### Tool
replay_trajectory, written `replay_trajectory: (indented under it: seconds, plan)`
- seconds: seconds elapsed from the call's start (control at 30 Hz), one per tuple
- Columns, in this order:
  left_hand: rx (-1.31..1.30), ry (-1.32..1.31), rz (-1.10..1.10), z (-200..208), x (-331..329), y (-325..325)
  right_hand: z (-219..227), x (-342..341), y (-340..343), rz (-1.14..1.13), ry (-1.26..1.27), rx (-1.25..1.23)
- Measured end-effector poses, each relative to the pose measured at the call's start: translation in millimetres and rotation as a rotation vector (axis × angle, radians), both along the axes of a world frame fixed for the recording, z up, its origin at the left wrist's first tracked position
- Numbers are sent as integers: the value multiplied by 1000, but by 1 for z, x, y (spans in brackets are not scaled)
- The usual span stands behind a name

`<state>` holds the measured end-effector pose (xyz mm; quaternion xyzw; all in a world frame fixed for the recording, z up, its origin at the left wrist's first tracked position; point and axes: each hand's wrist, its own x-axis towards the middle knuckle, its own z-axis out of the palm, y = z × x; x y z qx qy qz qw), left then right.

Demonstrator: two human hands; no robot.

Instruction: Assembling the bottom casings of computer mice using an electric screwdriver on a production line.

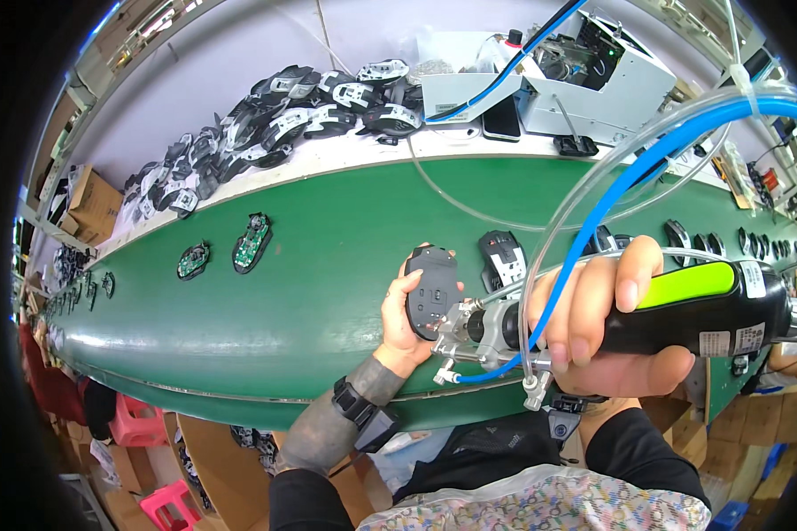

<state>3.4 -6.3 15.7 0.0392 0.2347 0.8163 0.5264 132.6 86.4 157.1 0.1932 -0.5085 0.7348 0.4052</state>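
Left hand [398,314] pinches a dark computer mouse [433,288] by its sides over the green belt [328,248]; right hand [593,323] is wrapped around a black power driver [744,305] (loud lime-green panel [689,285]), metal nose [460,332] right by the mouse.

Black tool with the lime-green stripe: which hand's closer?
Right. The right hand grips the tool; the left hand, by its front end, holds a black mouse shell.

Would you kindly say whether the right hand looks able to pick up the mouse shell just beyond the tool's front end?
Probably not: the right hand is wrapped around the power tool, though the mouse shell lies close by.
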Motion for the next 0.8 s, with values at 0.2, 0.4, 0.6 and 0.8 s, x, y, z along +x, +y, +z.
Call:
replay_trajectory:
  seconds: [0.2, 0.4, 0.6, 0.8]
  plan:
    - [-330, 542, -40, 1, -12, -1, 5, -5, 1, -18, -57, 1]
    - [-433, 1653, 98, 32, -50, -6, 18, 0, 17, -463, -241, 40]
    - [-778, 1945, 296, 17, -168, 11, 18, 6, 23, -551, -202, -27]
    - [-1566, 2019, 386, -5, -302, 14, 11, 3, 25, -431, -195, -41]
